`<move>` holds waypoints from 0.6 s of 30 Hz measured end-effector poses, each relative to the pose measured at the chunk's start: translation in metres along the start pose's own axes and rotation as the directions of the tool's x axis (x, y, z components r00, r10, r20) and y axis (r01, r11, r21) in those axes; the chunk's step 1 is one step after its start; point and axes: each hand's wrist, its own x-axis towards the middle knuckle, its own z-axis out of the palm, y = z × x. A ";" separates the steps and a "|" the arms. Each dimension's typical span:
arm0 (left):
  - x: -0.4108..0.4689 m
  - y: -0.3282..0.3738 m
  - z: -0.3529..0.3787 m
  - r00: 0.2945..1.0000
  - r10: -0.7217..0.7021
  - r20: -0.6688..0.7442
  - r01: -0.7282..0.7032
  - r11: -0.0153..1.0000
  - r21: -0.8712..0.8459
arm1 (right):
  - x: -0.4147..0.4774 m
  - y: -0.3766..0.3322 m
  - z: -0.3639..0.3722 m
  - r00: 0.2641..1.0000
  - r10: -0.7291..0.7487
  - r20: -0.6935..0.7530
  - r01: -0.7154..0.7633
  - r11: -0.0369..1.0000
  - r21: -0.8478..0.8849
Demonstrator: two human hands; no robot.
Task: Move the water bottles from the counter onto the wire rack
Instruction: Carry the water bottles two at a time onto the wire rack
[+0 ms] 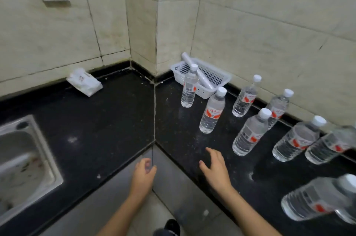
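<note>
Dark L-shaped table [115, 120], inner corner of its front edge at 6 o'clock, edge running off toward 8 and toward 4 under the right forearm. Open stretch of top between that edge and the walls at 12. Sink [23, 158] set in at 9, packet [84, 83] against the wall at 11, basket [210, 77] in the wall corner at 1.

Left hand [143, 174] over the inner corner, fingers [148, 164] loosely curled, holding nothing. Right hand [215, 168] just past the edge above the table, fingers [212, 153] spread and slack, gripping nothing; resting on the top or hovering, cannot tell.

Upright on the table, bottles [212, 112] strung from 1 to 4 o'clock along the right wall. Nearest bottle [249, 133] at 2 o'clock from the right fingers, near but apart, open top between. Blurred bottle [317, 199] at 4, by the picture's edge.
</note>
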 end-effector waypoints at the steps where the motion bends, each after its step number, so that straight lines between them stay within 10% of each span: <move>1: 0.010 0.005 0.006 1.000 0.006 0.012 -0.006 1.000 0.006 | 0.010 -0.001 -0.002 0.999 0.021 -0.041 -0.020 0.999 0.040; 18: 0.147 0.097 0.072 0.993 0.063 0.099 -0.076 0.988 0.132 | 0.183 -0.005 -0.026 0.883 0.312 -0.349 -0.061 0.816 0.575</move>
